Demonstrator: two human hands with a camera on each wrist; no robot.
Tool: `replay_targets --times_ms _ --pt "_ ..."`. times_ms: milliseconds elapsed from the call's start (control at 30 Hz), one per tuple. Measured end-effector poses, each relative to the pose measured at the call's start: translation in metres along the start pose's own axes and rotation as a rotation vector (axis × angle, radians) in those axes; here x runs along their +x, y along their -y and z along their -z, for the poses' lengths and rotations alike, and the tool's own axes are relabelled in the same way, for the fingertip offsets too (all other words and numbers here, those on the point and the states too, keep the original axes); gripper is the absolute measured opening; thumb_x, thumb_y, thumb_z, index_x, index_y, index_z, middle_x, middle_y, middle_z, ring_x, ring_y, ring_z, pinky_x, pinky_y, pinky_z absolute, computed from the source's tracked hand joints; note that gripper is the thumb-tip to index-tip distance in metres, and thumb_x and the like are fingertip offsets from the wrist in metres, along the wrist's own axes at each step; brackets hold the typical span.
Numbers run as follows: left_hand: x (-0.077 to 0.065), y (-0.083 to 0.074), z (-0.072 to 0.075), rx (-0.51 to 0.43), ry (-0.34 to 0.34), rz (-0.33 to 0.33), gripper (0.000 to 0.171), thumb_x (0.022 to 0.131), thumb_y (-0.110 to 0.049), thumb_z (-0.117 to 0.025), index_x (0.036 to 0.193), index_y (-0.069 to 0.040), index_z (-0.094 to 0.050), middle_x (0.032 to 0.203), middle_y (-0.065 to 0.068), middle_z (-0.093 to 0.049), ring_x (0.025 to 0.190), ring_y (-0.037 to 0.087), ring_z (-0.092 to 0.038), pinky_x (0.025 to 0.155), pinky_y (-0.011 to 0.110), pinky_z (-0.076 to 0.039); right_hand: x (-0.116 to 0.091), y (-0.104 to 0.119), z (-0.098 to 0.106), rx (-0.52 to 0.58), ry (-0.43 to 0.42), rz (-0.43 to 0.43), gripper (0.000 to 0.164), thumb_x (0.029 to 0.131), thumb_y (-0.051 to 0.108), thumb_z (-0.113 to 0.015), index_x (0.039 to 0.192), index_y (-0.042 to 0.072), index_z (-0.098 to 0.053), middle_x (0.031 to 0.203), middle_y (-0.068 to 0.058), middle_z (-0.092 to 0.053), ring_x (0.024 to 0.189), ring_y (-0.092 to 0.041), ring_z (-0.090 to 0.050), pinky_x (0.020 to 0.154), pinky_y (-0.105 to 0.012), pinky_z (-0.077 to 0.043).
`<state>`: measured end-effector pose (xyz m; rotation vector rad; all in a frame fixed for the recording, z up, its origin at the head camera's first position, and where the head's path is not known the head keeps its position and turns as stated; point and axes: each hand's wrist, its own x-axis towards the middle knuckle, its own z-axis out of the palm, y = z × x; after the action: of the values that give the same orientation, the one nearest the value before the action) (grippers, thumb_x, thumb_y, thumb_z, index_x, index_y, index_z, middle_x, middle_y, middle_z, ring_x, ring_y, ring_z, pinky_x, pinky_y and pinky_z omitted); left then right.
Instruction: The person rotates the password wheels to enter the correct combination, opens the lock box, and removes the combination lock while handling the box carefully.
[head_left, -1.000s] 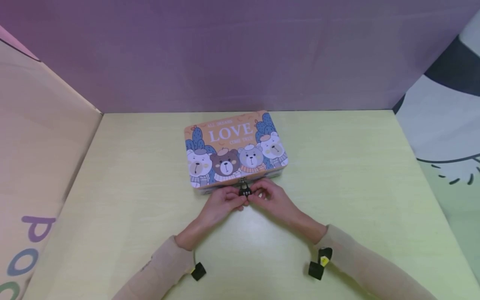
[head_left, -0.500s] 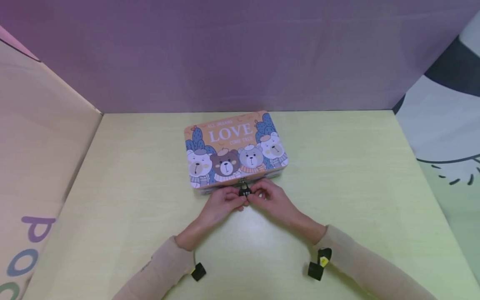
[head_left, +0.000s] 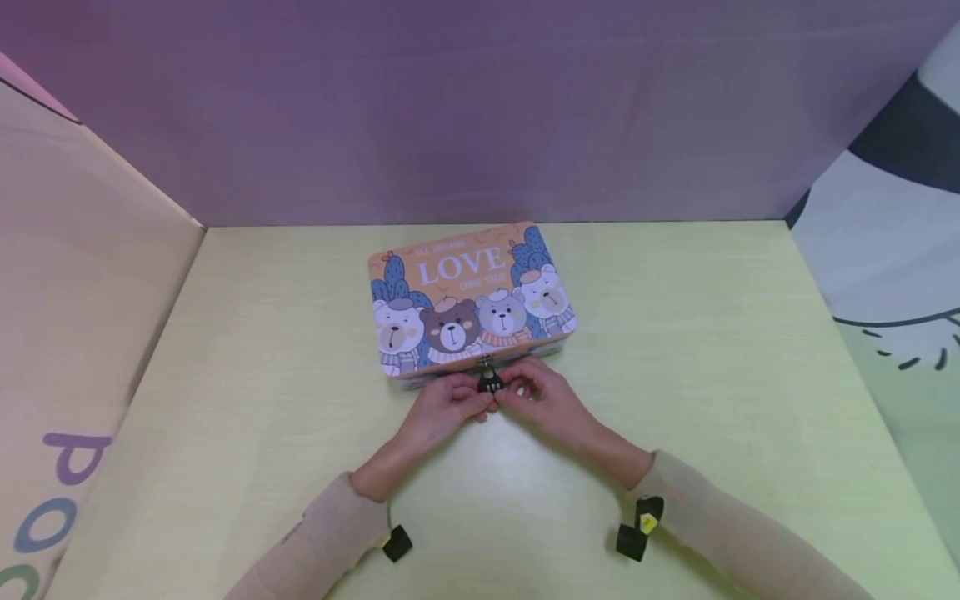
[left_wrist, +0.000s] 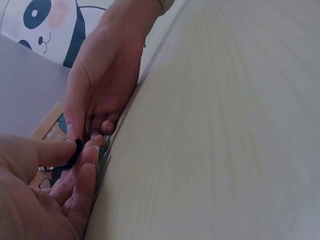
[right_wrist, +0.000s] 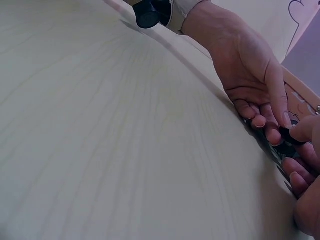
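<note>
A small black combination padlock (head_left: 491,382) hangs by its shackle from the front clasp of a tin box (head_left: 465,300). The box has an orange lid printed with bears, cacti and the word LOVE; its lid is down. From the left, my left hand (head_left: 446,406) pinches the padlock's side between thumb and fingers. My right hand (head_left: 549,402) pinches the opposite side, its thumb at the lower edge by the number dials. In the left wrist view the dark padlock (left_wrist: 75,152) shows between both thumbs and fingers, mostly covered by them.
The box stands on a pale wooden table (head_left: 675,350), near a purple back wall (head_left: 480,108). Printed panels rise at the left and right sides. Small black wrist cameras (head_left: 397,543) hang by both sleeves, close over the table.
Both hands keep their place at the padlock, and the box stays put. The white marks on the padlock's dials look slightly different from frame to frame.
</note>
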<state>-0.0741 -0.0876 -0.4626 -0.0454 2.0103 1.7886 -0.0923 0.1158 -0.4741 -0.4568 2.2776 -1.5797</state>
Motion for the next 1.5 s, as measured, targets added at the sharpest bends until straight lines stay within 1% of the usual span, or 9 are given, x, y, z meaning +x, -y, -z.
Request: replay_targets --times_ms 333,600,800,1000,1500 --pt "0.0003 0.0002 -0.0003 -0.008 -0.004 0.000 0.023 0.099 -0.001 -0.063 0.117 0.013 -0.061 0.107 0.025 -0.074 0.089 0.024 -0.074 0.082 0.030 -0.063 -0.0004 0.0003 -0.0010 -0.004 -0.014 0.003 0.017 0.095 0.015 -0.072 0.109 0.006 -0.069 0.108 -0.004 -0.066 0.097 -0.018 -0.060 0.084 -0.026 -0.052" --pt "0.0003 0.0002 -0.0008 0.007 -0.008 -0.003 0.023 0.099 -0.003 -0.064 0.116 0.012 -0.062 0.106 0.024 -0.075 0.087 0.022 -0.074 0.081 0.029 -0.063 -0.0001 0.0007 -0.0009 0.006 -0.011 -0.008 0.015 0.096 0.016 -0.071 0.107 0.006 -0.068 0.107 -0.005 -0.065 0.096 -0.019 -0.059 0.083 -0.025 -0.054" --pt "0.0000 -0.0006 -0.0012 -0.005 -0.010 0.005 0.023 0.099 -0.002 -0.063 0.116 0.013 -0.061 0.106 0.025 -0.075 0.088 0.022 -0.074 0.082 0.030 -0.063 -0.0001 0.0006 -0.0004 0.009 -0.006 0.003 0.017 0.095 0.015 -0.072 0.109 0.006 -0.069 0.109 -0.005 -0.066 0.097 -0.019 -0.060 0.084 -0.026 -0.053" --pt "0.0000 -0.0009 -0.0014 -0.010 -0.010 0.008 0.022 0.099 -0.002 -0.064 0.116 0.012 -0.062 0.106 0.024 -0.075 0.087 0.021 -0.073 0.082 0.030 -0.063 0.0003 0.0005 -0.0006 0.000 -0.004 -0.007 0.020 0.095 0.014 -0.072 0.113 0.006 -0.069 0.110 -0.004 -0.066 0.098 -0.019 -0.060 0.085 -0.026 -0.052" --pt "0.0006 0.0000 -0.0016 -0.003 -0.017 0.014 0.022 0.099 -0.002 -0.064 0.116 0.012 -0.062 0.105 0.023 -0.075 0.086 0.019 -0.073 0.082 0.031 -0.063 0.0000 0.0017 -0.0016 0.006 -0.014 -0.017 0.015 0.095 0.013 -0.071 0.108 0.006 -0.068 0.109 -0.005 -0.066 0.097 -0.020 -0.060 0.085 -0.027 -0.054"
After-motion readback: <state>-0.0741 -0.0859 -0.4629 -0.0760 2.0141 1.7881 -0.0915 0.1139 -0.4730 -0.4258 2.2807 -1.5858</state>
